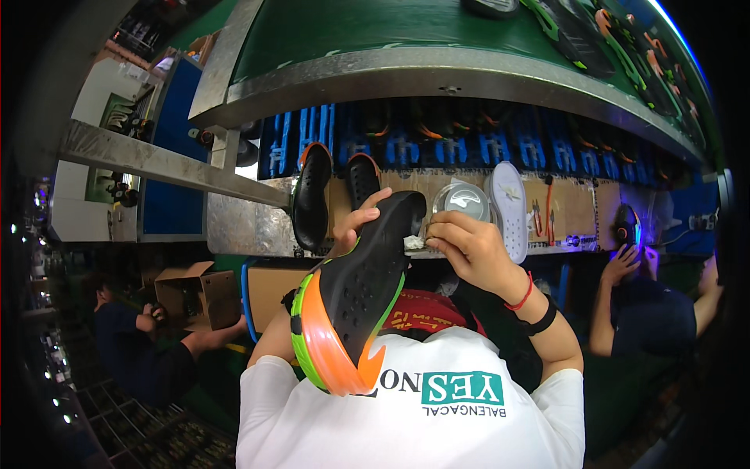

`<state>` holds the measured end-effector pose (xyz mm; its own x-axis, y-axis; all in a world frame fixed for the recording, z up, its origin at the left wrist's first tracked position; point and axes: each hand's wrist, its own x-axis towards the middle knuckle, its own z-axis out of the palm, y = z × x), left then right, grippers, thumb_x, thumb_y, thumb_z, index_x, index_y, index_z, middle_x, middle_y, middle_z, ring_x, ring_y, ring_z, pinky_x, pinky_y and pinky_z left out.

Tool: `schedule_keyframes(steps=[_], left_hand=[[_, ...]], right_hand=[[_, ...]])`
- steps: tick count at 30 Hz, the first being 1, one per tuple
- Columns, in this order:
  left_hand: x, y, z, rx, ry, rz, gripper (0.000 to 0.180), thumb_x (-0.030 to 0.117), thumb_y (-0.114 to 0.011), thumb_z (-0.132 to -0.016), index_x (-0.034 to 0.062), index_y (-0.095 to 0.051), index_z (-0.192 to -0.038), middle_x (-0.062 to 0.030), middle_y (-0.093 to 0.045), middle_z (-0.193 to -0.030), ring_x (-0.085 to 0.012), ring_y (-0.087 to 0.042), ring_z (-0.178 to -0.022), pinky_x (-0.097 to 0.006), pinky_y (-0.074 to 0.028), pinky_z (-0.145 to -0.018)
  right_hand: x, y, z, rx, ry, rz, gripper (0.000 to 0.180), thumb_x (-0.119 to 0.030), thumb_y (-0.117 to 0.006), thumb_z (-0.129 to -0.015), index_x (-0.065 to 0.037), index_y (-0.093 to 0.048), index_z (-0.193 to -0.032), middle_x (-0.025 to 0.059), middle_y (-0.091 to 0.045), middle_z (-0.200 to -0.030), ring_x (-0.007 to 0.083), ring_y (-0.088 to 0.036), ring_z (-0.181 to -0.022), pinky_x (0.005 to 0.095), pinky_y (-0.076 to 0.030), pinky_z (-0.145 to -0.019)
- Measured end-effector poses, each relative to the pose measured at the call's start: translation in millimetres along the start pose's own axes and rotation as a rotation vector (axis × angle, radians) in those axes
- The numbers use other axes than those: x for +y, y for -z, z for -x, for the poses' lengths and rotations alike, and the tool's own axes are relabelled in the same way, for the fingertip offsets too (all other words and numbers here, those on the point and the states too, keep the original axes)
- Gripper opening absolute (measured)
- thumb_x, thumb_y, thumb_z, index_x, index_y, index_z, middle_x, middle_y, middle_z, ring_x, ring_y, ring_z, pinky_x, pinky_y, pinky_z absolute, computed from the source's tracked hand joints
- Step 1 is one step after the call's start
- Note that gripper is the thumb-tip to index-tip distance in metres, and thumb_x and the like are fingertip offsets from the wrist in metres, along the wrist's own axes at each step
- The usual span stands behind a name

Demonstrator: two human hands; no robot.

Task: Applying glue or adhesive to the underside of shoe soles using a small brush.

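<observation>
A cardboard-lined worktop sits under a green conveyor in a factory. The left grip clasps a black, orange-heeled sole, upright; the right grip pinches a white wad against it.

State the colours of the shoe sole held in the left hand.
The shoe sole is black, with an orange heel and bright green edging, seen best in the head view.

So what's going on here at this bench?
A person in a white T-shirt holds a black shoe sole with orange and green edging up in the left hand, heel toward their chest. The right hand presses a small white wad against the sole's toe end. More black soles and a white sole lean on the shelf behind, and another person sits at the right.
</observation>
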<state>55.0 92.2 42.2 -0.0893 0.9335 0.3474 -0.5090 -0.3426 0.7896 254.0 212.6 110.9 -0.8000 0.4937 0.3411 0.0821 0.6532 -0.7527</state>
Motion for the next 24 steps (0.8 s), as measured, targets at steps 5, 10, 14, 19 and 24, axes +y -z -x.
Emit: schedule_keyframes(steps=[5,10,14,19,24], left_hand=[[-1.0,8.5,3.3,-0.019,-0.011,-0.138,0.041,0.041,-0.033,-0.102,0.0162,-0.046,-0.132,-0.0228,-0.026,-0.148,-0.0281,-0.041,-0.129,-0.035,-0.035,-0.105],[-5.2,18.1,0.3,-0.060,-0.038,-0.215,0.039,0.037,-0.029,-0.103,0.0163,-0.044,-0.132,-0.0208,-0.028,-0.148,-0.0294,-0.038,-0.131,-0.038,-0.030,-0.108],[-13.0,17.8,-5.4,-0.046,-0.095,-0.194,0.038,0.036,-0.028,-0.104,0.0159,-0.047,-0.130,-0.0205,-0.030,-0.147,-0.0288,-0.038,-0.131,-0.038,-0.029,-0.109],[-15.7,8.0,-13.3,0.054,-0.061,-0.150,0.040,0.037,-0.031,-0.103,0.0129,-0.048,-0.129,-0.0200,-0.036,-0.144,-0.0273,-0.038,-0.132,-0.037,-0.029,-0.110],[-21.5,8.4,-18.4,-0.165,0.056,-1.039,0.061,0.042,-0.067,-0.083,0.0014,-0.050,-0.125,-0.0162,-0.047,-0.134,-0.0302,-0.044,-0.126,-0.041,-0.029,-0.111]], right_hand=[[-2.8,0.3,0.6,-0.080,0.000,-0.026,0.011,-0.005,-0.068,-0.078,-0.002,-0.065,-0.088,0.0103,-0.065,-0.091,0.0292,-0.065,-0.071,0.0344,-0.052,-0.060],[-2.9,1.5,-0.7,-0.117,0.007,-0.139,0.010,-0.003,-0.067,-0.078,0.000,-0.065,-0.087,0.0109,-0.065,-0.091,0.0288,-0.065,-0.073,0.0339,-0.053,-0.062],[0.4,3.0,-1.9,-0.120,-0.011,-0.234,0.010,-0.002,-0.066,-0.079,0.002,-0.064,-0.088,0.0122,-0.065,-0.089,0.0293,-0.065,-0.075,0.0331,-0.053,-0.065],[1.9,9.4,1.5,-0.103,-0.104,-0.289,0.008,-0.002,-0.065,-0.081,0.003,-0.063,-0.087,0.0130,-0.064,-0.086,0.0288,-0.064,-0.075,0.0318,-0.052,-0.066],[17.0,30.3,18.9,0.197,-0.186,-0.352,0.006,0.002,-0.062,-0.083,0.006,-0.064,-0.088,0.0146,-0.067,-0.094,0.0221,-0.065,-0.080,0.0287,-0.050,-0.072]])
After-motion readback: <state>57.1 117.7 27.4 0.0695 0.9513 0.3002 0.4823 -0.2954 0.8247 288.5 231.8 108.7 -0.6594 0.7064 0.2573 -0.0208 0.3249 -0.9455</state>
